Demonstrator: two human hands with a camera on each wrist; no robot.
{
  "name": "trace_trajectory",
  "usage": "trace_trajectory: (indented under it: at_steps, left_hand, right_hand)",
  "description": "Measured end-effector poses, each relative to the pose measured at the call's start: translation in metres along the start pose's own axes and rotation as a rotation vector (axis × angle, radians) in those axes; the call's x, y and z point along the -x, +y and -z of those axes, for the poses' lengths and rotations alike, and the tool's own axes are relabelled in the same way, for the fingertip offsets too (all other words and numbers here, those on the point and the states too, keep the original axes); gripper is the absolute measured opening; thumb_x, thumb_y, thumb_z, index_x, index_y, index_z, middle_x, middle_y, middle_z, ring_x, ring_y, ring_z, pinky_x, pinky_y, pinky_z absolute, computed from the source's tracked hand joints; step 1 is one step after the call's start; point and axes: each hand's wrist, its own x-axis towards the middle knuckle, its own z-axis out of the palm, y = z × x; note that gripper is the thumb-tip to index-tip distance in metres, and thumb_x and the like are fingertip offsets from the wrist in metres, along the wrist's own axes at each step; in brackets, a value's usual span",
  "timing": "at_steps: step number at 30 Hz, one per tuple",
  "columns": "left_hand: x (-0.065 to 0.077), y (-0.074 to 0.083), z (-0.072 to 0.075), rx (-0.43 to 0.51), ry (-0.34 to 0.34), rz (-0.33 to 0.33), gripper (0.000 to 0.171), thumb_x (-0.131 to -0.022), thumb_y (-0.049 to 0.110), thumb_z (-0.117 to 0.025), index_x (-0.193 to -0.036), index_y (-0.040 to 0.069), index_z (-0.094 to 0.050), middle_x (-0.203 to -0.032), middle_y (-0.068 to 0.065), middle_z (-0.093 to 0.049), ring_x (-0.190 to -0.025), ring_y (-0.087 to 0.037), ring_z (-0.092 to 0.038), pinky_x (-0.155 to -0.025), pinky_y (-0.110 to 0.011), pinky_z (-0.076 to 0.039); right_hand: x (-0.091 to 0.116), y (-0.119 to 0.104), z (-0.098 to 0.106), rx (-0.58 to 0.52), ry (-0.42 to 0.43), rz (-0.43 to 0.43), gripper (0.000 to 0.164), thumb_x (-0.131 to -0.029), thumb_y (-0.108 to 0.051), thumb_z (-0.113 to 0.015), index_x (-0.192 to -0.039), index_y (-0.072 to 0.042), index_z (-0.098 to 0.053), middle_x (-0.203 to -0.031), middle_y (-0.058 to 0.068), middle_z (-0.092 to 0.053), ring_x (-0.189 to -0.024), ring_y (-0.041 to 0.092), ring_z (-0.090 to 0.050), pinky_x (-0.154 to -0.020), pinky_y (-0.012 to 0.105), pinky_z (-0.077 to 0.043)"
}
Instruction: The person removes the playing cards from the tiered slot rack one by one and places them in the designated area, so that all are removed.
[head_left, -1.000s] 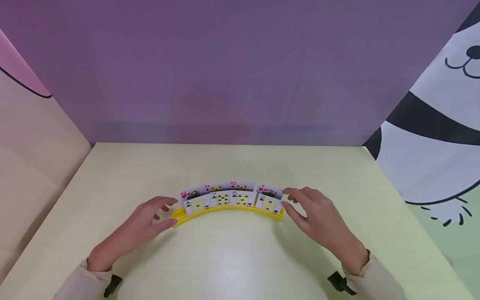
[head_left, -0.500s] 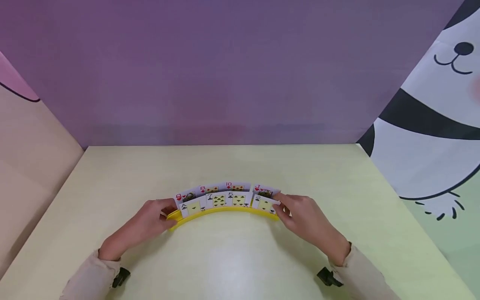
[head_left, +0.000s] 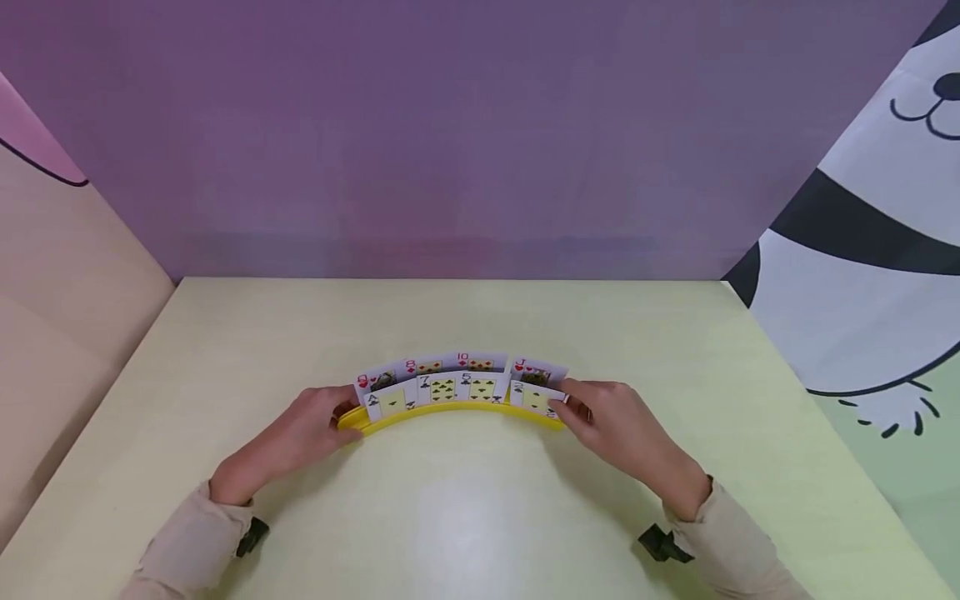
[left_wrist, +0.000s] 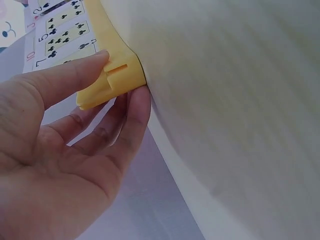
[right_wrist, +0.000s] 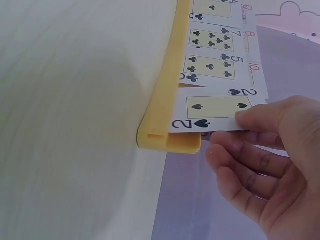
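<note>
A curved yellow card holder (head_left: 465, 407) stands on the table with playing cards in two rows. My left hand (head_left: 303, 429) grips its left end, thumb on the front and fingers behind and under the end (left_wrist: 117, 75). My right hand (head_left: 615, 425) pinches the two of spades (right_wrist: 215, 107) by its upper outer edge, thumb on its face and fingers behind. That card stands in the front row at the right end. Beside it are the five (head_left: 482, 387), seven (head_left: 442, 388) and ace of clubs (head_left: 392, 402). The jack of hearts (head_left: 538, 371) rises behind the two.
The back row also holds a queen (head_left: 377, 379), an eight (head_left: 427, 367) and a ten of diamonds (head_left: 478, 362). The pale table (head_left: 465, 517) meets a purple panel (head_left: 450, 167) at its far edge. A panda drawing (head_left: 862, 292) covers the right wall.
Both hands have come inward: the left from just beside the holder to a grip on its end, the right onto the two of spades. That card now looks less tilted.
</note>
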Motion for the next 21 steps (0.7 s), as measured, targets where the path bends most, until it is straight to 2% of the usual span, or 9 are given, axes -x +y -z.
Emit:
trace_trajectory:
  at_steps: [6,9,15,21]
  left_hand:
    - [-0.001,0.001,0.001,-0.023,-0.010,-0.012,0.047,-0.083,-0.001,-0.077,-0.127,-0.007,-0.060,-0.121,-0.019,-0.065,-0.091,-0.023,-0.062,-0.076,-0.032,-0.056]
    - [-0.002,0.001,-0.001,-0.025,-0.019,0.004,0.047,-0.084,0.000,-0.077,-0.128,-0.006,-0.060,-0.122,-0.019,-0.065,-0.092,-0.023,-0.062,-0.076,-0.033,-0.056]
    - [-0.002,0.002,-0.001,-0.048,-0.026,0.029,0.046,-0.084,0.002,-0.077,-0.127,-0.006,-0.060,-0.122,-0.018,-0.065,-0.092,-0.023,-0.061,-0.077,-0.034,-0.056]
    - [-0.002,0.001,-0.002,-0.071,-0.017,0.029,0.045,-0.084,0.004,-0.078,-0.125,-0.006,-0.061,-0.120,-0.017,-0.066,-0.091,-0.022,-0.060,-0.076,-0.034,-0.054]
  right_hand:
    - [0.000,0.000,0.000,0.011,0.030,0.013,0.023,-0.088,-0.011,-0.075,-0.074,-0.014,-0.058,-0.062,-0.013,-0.044,-0.055,0.001,-0.038,-0.050,0.019,-0.036]
    - [0.001,0.000,-0.002,0.005,0.054,0.028,0.026,-0.089,-0.012,-0.075,-0.073,-0.016,-0.054,-0.062,-0.013,-0.040,-0.055,0.002,-0.036,-0.049,0.020,-0.033]
    - [0.001,-0.003,-0.003,-0.038,0.127,0.046,0.022,-0.088,-0.012,-0.076,-0.078,-0.015,-0.057,-0.073,-0.009,-0.053,-0.064,0.004,-0.049,-0.053,0.022,-0.046]
    - [0.001,-0.011,-0.002,-0.177,0.112,0.039,0.015,-0.092,-0.008,-0.071,-0.085,-0.013,-0.059,-0.076,-0.007,-0.066,-0.068,0.005,-0.063,-0.056,0.022,-0.048]
